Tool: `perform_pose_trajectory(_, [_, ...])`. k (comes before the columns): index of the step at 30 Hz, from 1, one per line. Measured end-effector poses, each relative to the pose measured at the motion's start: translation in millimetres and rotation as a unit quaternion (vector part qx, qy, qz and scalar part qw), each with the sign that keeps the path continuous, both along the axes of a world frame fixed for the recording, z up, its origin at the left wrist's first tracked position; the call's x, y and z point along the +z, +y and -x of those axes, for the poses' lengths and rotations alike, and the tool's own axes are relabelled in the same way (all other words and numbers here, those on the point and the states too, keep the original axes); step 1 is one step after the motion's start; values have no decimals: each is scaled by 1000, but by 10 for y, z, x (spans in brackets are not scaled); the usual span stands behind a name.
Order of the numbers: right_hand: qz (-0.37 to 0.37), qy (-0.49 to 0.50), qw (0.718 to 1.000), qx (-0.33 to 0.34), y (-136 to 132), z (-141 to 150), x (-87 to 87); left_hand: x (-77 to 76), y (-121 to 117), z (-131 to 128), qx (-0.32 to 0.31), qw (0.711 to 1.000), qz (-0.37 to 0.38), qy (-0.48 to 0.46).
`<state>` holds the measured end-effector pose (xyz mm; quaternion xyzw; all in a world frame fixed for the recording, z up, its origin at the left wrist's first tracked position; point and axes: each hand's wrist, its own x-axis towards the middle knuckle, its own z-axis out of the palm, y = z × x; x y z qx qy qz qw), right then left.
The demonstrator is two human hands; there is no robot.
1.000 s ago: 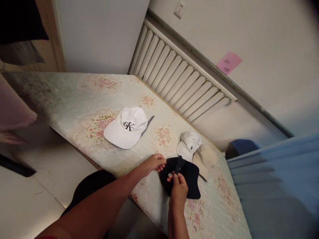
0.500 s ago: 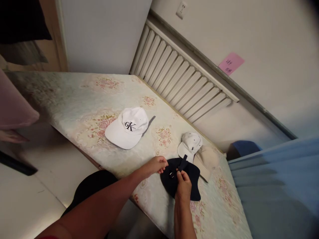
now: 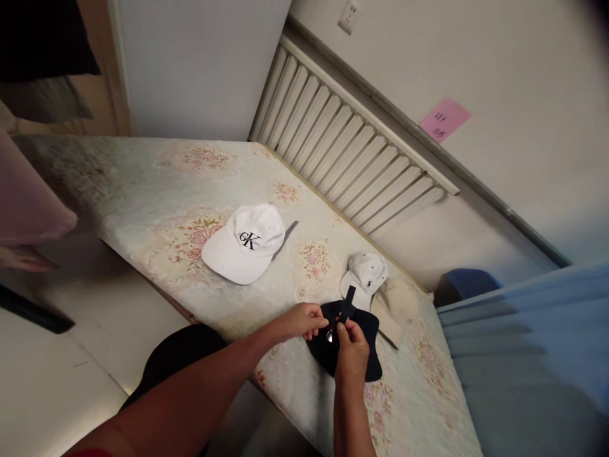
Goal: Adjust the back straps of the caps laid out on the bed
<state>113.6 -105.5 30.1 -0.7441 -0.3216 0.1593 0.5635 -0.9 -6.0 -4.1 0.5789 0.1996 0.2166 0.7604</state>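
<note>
A dark navy cap (image 3: 368, 339) lies on the flowered tablecloth (image 3: 228, 174) under both my hands. My right hand (image 3: 351, 346) pinches the cap's strap (image 3: 349, 299), whose free end sticks up past the fingers. Closed in a pinch, my left hand (image 3: 308, 321) has its fingertips on the strap's buckle side, just above the metal buckle (image 3: 330, 336). Right behind the navy cap are a small white cap (image 3: 367, 274) and a beige cap (image 3: 392, 311). Farther left sits a white cap with black letters (image 3: 245, 244), a dark strap sticking out behind it.
A white radiator (image 3: 352, 139) runs along the table's far side, below a pink note (image 3: 445, 120) on the wall. Blue cloth (image 3: 523, 343) hangs at the right. At the left edge are another person's pink sleeve (image 3: 33, 197) and hand (image 3: 28, 259).
My left hand has moved right, from the cap's edge to the buckle side of the strap. The buckle has tilted. My right hand keeps its pinch on the strap.
</note>
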Motion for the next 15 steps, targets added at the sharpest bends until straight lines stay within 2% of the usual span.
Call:
perform_pose_trajectory(6, [18, 18, 999, 21, 18, 14, 30, -25, 30, -5, 37, 999, 2, -18])
perform_pose_trajectory(10, [5, 51, 998, 27, 9, 4, 0, 1, 33, 12, 12, 999, 7, -43])
perform_pose_trajectory(15, [8, 71, 997, 1, -21, -65, -63, 18, -23, -4, -5, 997, 1, -71])
